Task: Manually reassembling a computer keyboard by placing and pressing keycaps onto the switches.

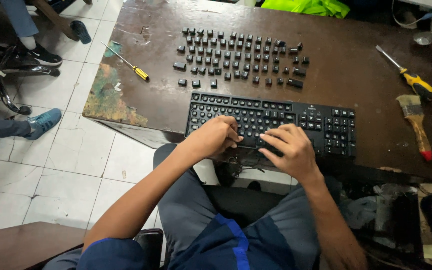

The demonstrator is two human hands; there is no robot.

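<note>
A black keyboard [321,122] lies near the front edge of a worn brown table [356,75], most of its left and middle key caps off. My left hand [216,136] rests curled on the keyboard's lower middle, fingertips pressed together against the bottom row. My right hand [291,150] sits just beside it, fingers bent onto the same bottom row; whether it pinches anything is hidden. Several loose black key caps [241,57] are laid out in rows behind the keyboard.
A small yellow-handled screwdriver [126,62] lies at the table's left, a larger one [408,75] and a paintbrush [416,122] at the right. Other people's feet [38,122] and a chair base are on the tiled floor at left. Clutter lies at lower right.
</note>
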